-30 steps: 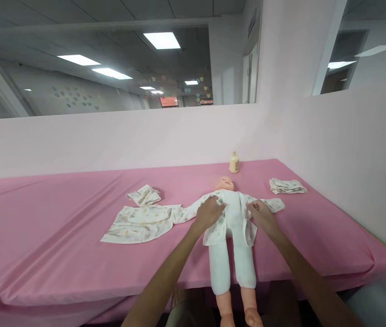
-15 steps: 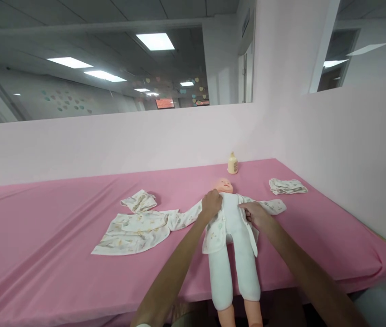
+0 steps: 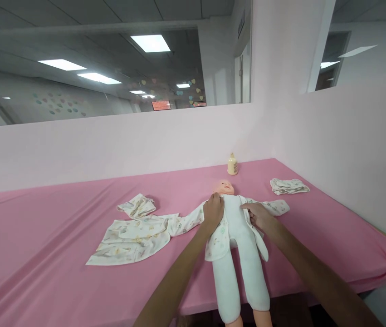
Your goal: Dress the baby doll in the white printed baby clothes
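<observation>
A baby doll [image 3: 237,236] lies on its back on the pink table [image 3: 60,268], head toward the wall, white legs hanging over the near edge. It wears an open printed jacket [image 3: 220,236]. My left hand [image 3: 212,211] is closed on the jacket's left front panel near the doll's shoulder. My right hand [image 3: 258,214] pinches the right front panel beside the doll's chest. The white body shows between the two panels.
A printed garment [image 3: 129,233] lies spread flat left of the doll, a small folded piece [image 3: 137,206] behind it. Another folded cloth [image 3: 288,185] sits at the right near the wall. A small yellow bottle [image 3: 232,164] stands at the back wall.
My left hand went from lying flat on the doll's chest up to the shoulder and closed on the jacket panel. My right hand shifted slightly inward along the other panel. The view drifted right.
</observation>
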A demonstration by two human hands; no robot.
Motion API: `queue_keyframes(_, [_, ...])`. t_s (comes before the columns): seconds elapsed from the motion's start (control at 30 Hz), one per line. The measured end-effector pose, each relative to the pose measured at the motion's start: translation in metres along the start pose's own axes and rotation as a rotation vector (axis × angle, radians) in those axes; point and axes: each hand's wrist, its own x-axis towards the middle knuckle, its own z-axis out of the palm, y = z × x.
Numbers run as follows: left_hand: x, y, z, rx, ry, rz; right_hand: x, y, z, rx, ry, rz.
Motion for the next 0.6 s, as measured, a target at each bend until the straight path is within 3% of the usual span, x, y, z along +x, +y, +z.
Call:
queue_keyframes(0.1, [-0.002,-0.001,-0.001,-0.007,0.015,0.011,0.0,-0.007,-0.001,0.015,-0.047,0.117])
queue_keyframes(0.2, [-0.003,-0.001,-0.001,-0.016,0.031,0.016,-0.003,-0.017,0.002,0.038,-0.062,0.142])
queue_keyframes(0.3, [-0.004,0.0,-0.001,-0.033,0.043,0.007,-0.005,-0.026,0.01,0.028,-0.009,0.031])
queue_keyframes(0.47, [-0.004,0.001,0.0,-0.006,0.049,0.017,-0.005,-0.034,0.03,-0.198,0.196,-0.257])
queue_keyframes(0.6, [-0.002,0.0,0.002,0.048,0.055,0.092,-0.006,-0.031,0.038,-0.205,0.189,-0.307])
